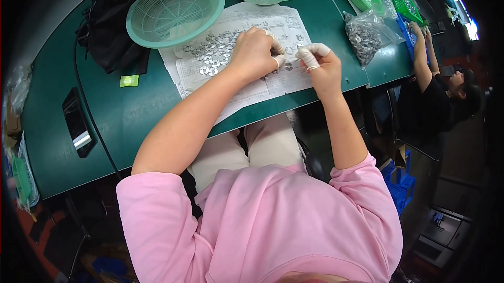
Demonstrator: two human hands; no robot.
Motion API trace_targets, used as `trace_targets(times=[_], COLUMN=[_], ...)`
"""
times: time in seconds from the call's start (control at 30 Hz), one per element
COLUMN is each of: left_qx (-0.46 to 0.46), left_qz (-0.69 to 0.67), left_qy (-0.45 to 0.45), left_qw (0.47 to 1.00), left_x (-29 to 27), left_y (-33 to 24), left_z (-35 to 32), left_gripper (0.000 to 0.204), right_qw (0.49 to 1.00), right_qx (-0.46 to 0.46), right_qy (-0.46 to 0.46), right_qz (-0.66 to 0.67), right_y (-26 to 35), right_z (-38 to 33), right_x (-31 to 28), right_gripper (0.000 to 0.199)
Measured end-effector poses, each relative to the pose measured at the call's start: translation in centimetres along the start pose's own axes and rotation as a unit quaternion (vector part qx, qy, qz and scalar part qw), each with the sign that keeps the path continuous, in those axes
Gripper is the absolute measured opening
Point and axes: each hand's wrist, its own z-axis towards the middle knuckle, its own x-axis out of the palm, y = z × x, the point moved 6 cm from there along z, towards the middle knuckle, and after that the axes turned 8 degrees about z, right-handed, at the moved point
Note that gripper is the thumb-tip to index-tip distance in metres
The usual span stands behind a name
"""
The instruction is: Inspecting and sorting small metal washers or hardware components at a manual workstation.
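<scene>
Head view: green table, both hands' grip pinching small washers.

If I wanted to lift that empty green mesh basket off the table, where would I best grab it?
Probably by the rim of the empty green basket, on the near left edge, coming from above. The rim is a thick flared lip standing clear of the table, while the right side rests over the paper sheet with small metal washers beside it.
</scene>
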Motion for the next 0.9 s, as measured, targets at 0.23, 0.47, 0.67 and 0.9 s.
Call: trace_targets(times=[0.23,0.47,0.67,0.9], left_qx=[0.011,-0.003,0.006,0.014], left_qz=[0.013,-0.005,0.005,0.006], left_qy=[-0.002,0.019,0.012,0.000], left_qw=[1.000,1.000,1.000,1.000], left_x=[0.1,0.3,0.1,0.2], left_y=[-0.1,0.0,-0.2,0.0], left_z=[0.1,0.1,0.0,0.0], left_gripper=[0.021,0.024,0.026,0.026], right_qw=[0.999,0.998,0.959,0.947], right_qx=[0.023,0.020,-0.158,-0.176], right_qy=[0.002,0.001,0.013,0.017], right_qz=[-0.027,-0.051,-0.236,-0.269], right_y=[-1.5,-1.7,0.8,1.2], right_z=[-0.6,-0.6,-1.3,-1.4], right_x=[0.1,0.2,1.3,1.5], right_gripper=[0.008,0.008,0.009,0.010])
